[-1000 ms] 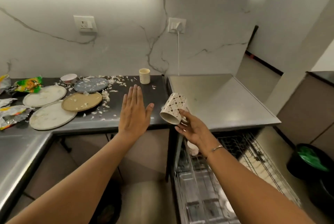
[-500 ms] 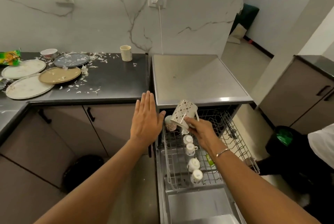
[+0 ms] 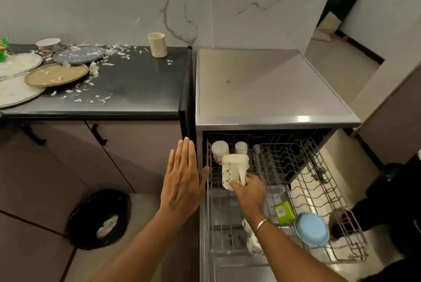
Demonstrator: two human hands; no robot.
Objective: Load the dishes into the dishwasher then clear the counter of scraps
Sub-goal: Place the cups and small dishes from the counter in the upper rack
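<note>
- My right hand (image 3: 248,193) has its fingers curled round the handle of a patterned mug (image 3: 233,169). It holds the mug mouth-down over the back-left part of the pulled-out dishwasher rack (image 3: 328,187).
- My left hand (image 3: 182,182) is flat, fingers straight and together, gripping nothing, just left of the rack.
- Two upturned cups (image 3: 219,148) stand at the rack's back-left corner, and a blue bowl (image 3: 311,231) sits toward its front.
- Left of the rack, the counter (image 3: 141,86) carries dirty plates (image 3: 55,74), a cream cup (image 3: 157,44) and white scraps (image 3: 92,69).
</note>
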